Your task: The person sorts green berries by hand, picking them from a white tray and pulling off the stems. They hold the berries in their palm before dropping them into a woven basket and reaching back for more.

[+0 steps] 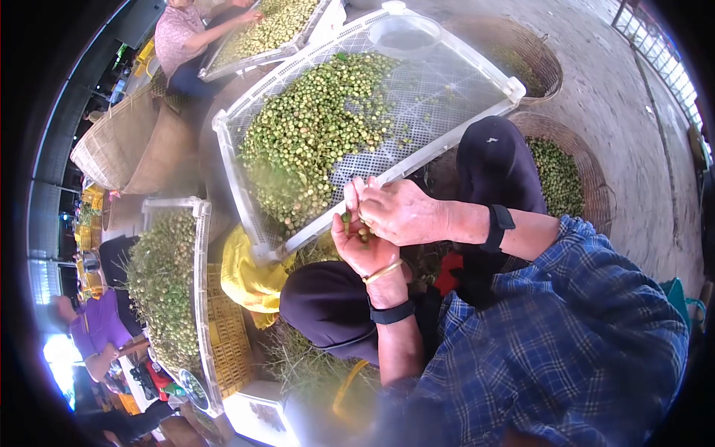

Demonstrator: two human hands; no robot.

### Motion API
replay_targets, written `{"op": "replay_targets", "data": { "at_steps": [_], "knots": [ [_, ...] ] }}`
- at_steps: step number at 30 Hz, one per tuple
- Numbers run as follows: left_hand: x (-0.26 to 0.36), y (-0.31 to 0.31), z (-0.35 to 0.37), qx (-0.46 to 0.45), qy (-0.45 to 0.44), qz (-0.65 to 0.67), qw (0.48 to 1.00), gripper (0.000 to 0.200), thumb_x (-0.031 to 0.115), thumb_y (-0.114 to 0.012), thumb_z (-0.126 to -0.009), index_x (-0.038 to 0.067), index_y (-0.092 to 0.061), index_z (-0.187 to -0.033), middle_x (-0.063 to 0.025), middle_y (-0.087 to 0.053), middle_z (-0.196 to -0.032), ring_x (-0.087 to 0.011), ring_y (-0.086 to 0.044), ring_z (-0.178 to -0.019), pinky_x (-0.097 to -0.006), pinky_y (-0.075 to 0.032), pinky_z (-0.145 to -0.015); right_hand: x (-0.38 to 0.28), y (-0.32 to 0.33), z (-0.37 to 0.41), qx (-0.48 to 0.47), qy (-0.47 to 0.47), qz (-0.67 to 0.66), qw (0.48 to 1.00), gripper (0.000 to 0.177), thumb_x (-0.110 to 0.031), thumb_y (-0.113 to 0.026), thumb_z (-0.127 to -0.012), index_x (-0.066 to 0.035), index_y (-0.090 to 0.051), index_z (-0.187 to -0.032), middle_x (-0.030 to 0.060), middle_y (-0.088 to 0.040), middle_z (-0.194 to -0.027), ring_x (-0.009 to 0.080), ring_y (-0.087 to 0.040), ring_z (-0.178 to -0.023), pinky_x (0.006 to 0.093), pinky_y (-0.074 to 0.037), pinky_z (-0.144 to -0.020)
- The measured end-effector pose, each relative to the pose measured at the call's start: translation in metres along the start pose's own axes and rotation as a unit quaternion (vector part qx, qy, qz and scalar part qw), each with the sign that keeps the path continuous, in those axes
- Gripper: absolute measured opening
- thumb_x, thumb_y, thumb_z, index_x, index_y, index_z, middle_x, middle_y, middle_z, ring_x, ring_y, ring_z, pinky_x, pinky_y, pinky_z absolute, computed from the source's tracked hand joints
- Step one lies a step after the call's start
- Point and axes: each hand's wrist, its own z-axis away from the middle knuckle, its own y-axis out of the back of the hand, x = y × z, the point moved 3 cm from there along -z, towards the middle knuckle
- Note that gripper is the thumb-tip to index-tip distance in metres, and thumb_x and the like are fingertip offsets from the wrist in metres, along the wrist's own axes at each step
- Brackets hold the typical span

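Observation:
My left hand [366, 253], with a gold bangle at the wrist, is turned palm up and curled around a few small round green fruits [364, 233]. A bit of green leaf or stem [345, 217] shows by its thumb side. Over that palm, my right hand [398, 211] is closed in a pinch, and its fingertips hide whatever is between them. Both hands are at the near edge of a white mesh tray [445, 153]. Heaped on the tray's left part are many loose green and yellowish fruits [313, 127].
A clear bowl [404, 36] sits on the tray's far edge. Woven baskets [596, 167] stand at right, one holding fruits. A yellow sack [249, 279] lies by my knee. At left, another tray [201, 298] holds stemmed fruits. Two other people [179, 41] are nearby.

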Motion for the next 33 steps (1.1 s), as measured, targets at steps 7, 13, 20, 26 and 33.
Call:
{"op": "replay_targets", "data": {
  "at_steps": [7, 13, 20, 26, 33],
  "knots": [
    [0.006, -0.018, -0.001, -0.072, -0.008, 0.077, 0.994, 0.047, 0.025, -0.051, -0.086, -0.002, -0.047, -0.124, -0.0159, -0.049, -0.128, -0.0322, -0.042, -0.123, -0.0440, -0.037, -0.098, 0.042, -0.010, 0.037, 0.200, -0.471, -0.633, 0.581, 0.027, -0.028, -0.052, -0.089, -0.004, -0.056, -0.077, 0.0035, -0.056, -0.067, 0.0132, -0.056, -0.060, 0.0243, -0.045, -0.056],
    [-0.011, -0.031, 0.005, -0.067, -0.140, -0.383, 0.911, 0.046, 0.022, -0.047, -0.087, -0.008, -0.047, -0.121, -0.0143, -0.053, -0.123, -0.0271, -0.048, -0.116, -0.0345, -0.038, -0.096, 0.009, -0.050, 0.048, 0.168, -0.563, -0.775, 0.232, 0.050, -0.042, -0.043, -0.091, 0.000, -0.044, -0.117, 0.0171, -0.048, -0.113, 0.0300, -0.047, -0.107, 0.0436, -0.038, -0.095],
    [-0.023, -0.044, 0.001, -0.137, -0.245, -0.440, 0.853, 0.054, 0.038, -0.036, -0.092, -0.008, -0.049, -0.117, -0.0218, -0.054, -0.117, -0.0342, -0.051, -0.110, -0.0418, -0.038, -0.097, 0.021, -0.057, 0.046, 0.255, -0.520, -0.810, 0.096, 0.031, -0.028, -0.045, -0.091, -0.002, -0.061, -0.083, 0.0081, -0.063, -0.079, 0.0226, -0.059, -0.080, 0.0371, -0.047, -0.081],
    [0.016, -0.060, -0.012, -0.115, -0.210, -0.347, 0.907, 0.051, 0.041, -0.037, -0.094, -0.003, -0.053, -0.113, -0.0182, -0.061, -0.105, -0.0317, -0.059, -0.099, -0.0385, -0.049, -0.083, 0.031, -0.024, 0.047, 0.215, -0.401, -0.885, 0.101, 0.033, -0.031, -0.038, -0.093, -0.002, -0.055, -0.096, 0.0106, -0.058, -0.095, 0.0250, -0.058, -0.090, 0.0410, -0.048, -0.080],
    [0.025, -0.054, -0.035, -0.016, -0.161, -0.453, 0.877, 0.024, 0.020, -0.052, -0.088, 0.003, -0.055, -0.104, -0.0096, -0.062, -0.095, -0.0224, -0.061, -0.088, -0.0293, -0.045, -0.074, 0.061, 0.044, 0.061, 0.225, -0.293, -0.918, 0.146, 0.027, -0.028, -0.047, -0.089, -0.002, -0.050, -0.088, 0.0113, -0.051, -0.095, 0.0224, -0.053, -0.087, 0.0344, -0.047, -0.067]
  ]
}}
